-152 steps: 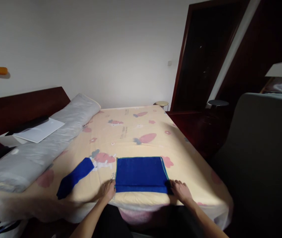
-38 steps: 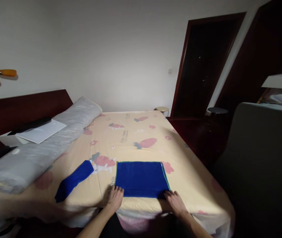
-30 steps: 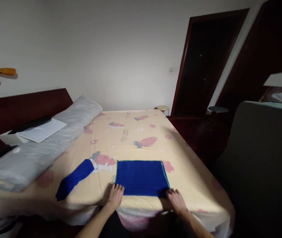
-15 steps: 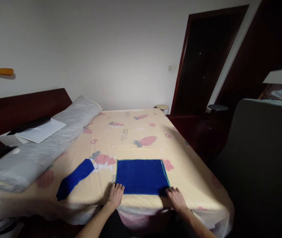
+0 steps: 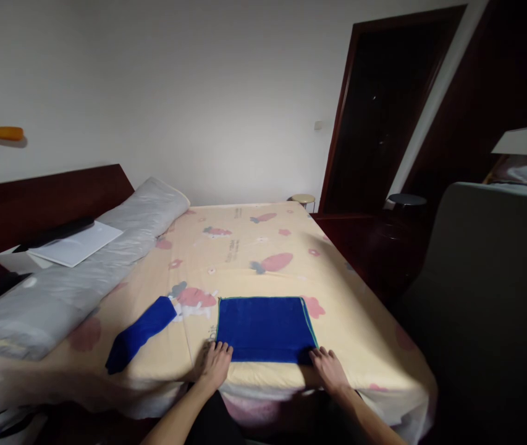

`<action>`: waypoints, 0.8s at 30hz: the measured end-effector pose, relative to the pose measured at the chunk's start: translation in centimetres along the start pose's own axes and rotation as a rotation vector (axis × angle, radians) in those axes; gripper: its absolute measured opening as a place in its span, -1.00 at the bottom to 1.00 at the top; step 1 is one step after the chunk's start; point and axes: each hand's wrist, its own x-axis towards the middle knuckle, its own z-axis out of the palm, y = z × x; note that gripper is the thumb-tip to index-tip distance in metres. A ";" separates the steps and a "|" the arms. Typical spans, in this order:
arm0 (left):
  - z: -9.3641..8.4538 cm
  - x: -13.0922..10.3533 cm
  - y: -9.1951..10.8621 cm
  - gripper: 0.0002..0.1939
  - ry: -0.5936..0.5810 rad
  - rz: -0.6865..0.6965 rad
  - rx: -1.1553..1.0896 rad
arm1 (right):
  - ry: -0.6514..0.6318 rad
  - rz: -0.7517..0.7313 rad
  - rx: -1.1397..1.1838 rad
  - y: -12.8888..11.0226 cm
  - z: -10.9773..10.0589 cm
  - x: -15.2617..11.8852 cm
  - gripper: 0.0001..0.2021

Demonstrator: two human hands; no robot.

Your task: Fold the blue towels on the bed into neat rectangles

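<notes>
A blue cloth (image 5: pixel 265 327) with green edging lies flat as a rectangle near the front edge of the bed (image 5: pixel 226 272). My left hand (image 5: pixel 218 364) has its curled fingers on the cloth's near left corner. At the near right corner, my right hand (image 5: pixel 330 371) grips the cloth between thumb and fingers. To the left, a second blue cloth (image 5: pixel 140 334), folded into a long narrow strip, lies slantwise on the patterned sheet, touched by neither hand.
A rolled grey quilt (image 5: pixel 105 272) runs along the left side by the headboard (image 5: pixel 45 201), with a white flat box (image 5: pixel 75 244) on it. At right are a dark chair back (image 5: pixel 490 272) and a stool (image 5: pixel 406 200). Another stool (image 5: pixel 303 199) stands beyond the bed.
</notes>
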 end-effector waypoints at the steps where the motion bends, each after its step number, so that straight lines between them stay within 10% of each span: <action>1: 0.0 0.0 0.0 -0.51 0.000 0.001 -0.003 | 0.001 0.002 0.001 0.0 0.0 0.0 -0.65; 24: 0.7 0.1 -0.2 -0.46 -0.021 -0.001 -0.007 | -0.010 0.019 -0.013 -0.2 0.0 -0.1 -0.60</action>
